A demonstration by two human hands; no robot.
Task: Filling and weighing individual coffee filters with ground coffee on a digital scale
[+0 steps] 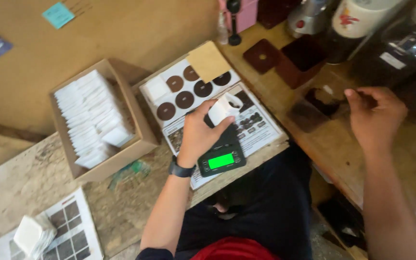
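Dark trousers (266, 212) and a bit of red cloth (232, 250) sit closest, at the bottom, where the person's legs are.

Far to the left, a small white packet (31, 234) lies on a printed sheet with grey squares (71, 231), down in the corner of the rough wooden table (25, 178). Next comes an open cardboard box (99, 118), packed full of white filter bags (90, 118) standing in rows. A bit of green wrapper (131, 171) lies just beside the box.

After that there is a card with brown round dots (184, 89), with a tan square (209, 61) resting on its top corner. The left hand (198, 135), with a black watch (180, 170) on the wrist, holds a small white bag (222, 110) pinched between thumb and fingers. The bag is up in the air, right above a small black scale (220, 156) with a bright green screen. The scale stands on a printed paper sheet (261, 125).

Further right, dark brown square pieces (262, 56) and a dark red box (300, 60) lie on a wooden bench (333, 144). The right hand (374, 118) hovers over the bench with its fingers curled together. I cannot tell if it holds anything.
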